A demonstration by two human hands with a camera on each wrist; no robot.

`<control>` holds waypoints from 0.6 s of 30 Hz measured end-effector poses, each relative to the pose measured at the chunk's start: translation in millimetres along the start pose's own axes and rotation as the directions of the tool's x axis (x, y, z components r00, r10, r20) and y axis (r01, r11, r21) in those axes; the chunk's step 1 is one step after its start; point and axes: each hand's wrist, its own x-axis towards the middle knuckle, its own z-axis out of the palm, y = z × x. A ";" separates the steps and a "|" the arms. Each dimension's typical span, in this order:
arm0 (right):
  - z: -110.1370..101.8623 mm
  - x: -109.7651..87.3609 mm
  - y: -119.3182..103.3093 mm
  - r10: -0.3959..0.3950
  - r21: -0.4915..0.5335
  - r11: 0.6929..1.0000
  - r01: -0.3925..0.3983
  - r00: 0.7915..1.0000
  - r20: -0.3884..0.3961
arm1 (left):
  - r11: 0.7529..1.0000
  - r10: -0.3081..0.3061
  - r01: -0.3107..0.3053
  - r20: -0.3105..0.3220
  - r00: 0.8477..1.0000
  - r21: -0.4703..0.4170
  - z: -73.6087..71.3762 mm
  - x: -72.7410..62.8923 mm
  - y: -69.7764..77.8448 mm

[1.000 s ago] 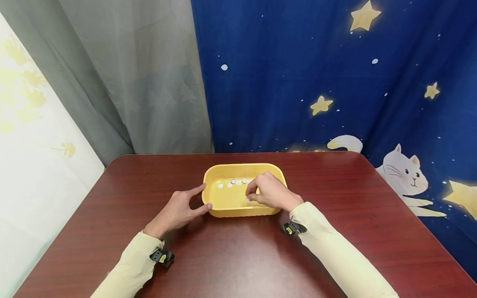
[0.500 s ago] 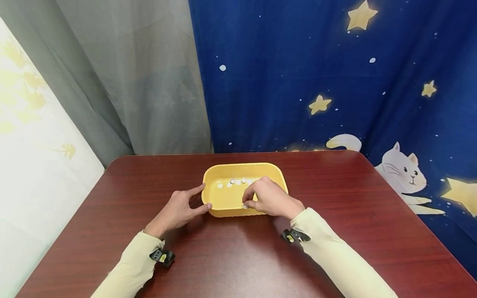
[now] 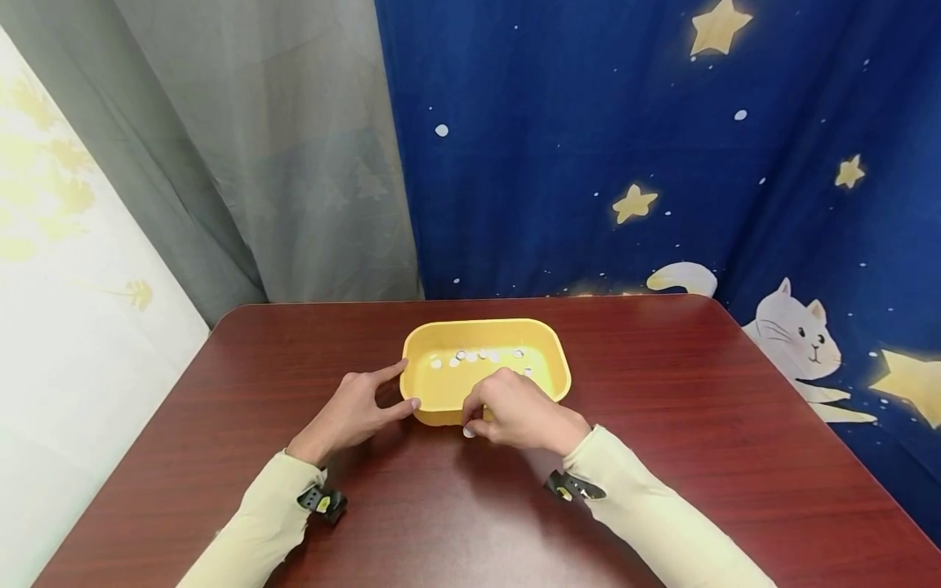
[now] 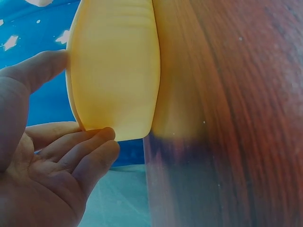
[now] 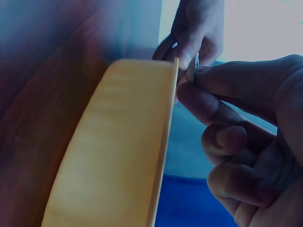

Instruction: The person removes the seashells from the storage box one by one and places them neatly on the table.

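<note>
A yellow rectangular tub [image 3: 441, 327] stands on the table, and several small white and silvery round discs [image 3: 472, 356] lie on its floor. My left hand [image 3: 360, 408] holds the tub's left end, thumb on the front rim and index finger at the left side; in the left wrist view the other fingers lie against the tub wall [image 4: 113, 71]. My right hand [image 3: 515, 412] pinches a thin pale disc [image 5: 191, 68] between thumb and index finger, just outside the front rim. Its other fingers are curled. The hand hides part of the tub's front wall.
The reddish-brown wooden table [image 3: 441, 514] extends around the tub, its far edge just behind it. A blue starry curtain [image 3: 544, 147] and a grey curtain [image 3: 316, 163] hang beyond. A black wrist strap [image 3: 323, 502] sits on each sleeve.
My right hand has moved from inside the tub toward me, over the front rim, with the pinched disc. Discs at the tub's right side have come into view. The left hand stays at the tub.
</note>
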 end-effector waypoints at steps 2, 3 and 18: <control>3.3 0.6 -3.6 -0.010 -0.012 1.000 0.010 1.000 0.015 | 1.000 -0.001 0.001 0.003 1.000 0.002 -0.3 0.3 0.3; 5.2 1.0 -5.3 -0.014 -0.017 1.000 0.014 1.000 0.021 | 1.000 -0.003 0.003 0.008 1.000 0.004 -0.6 0.6 0.5; 32.8 8.3 -21.8 -0.011 -0.122 0.992 0.024 0.995 0.101 | 1.000 0.000 0.000 0.017 1.000 -0.004 -2.7 -0.8 2.8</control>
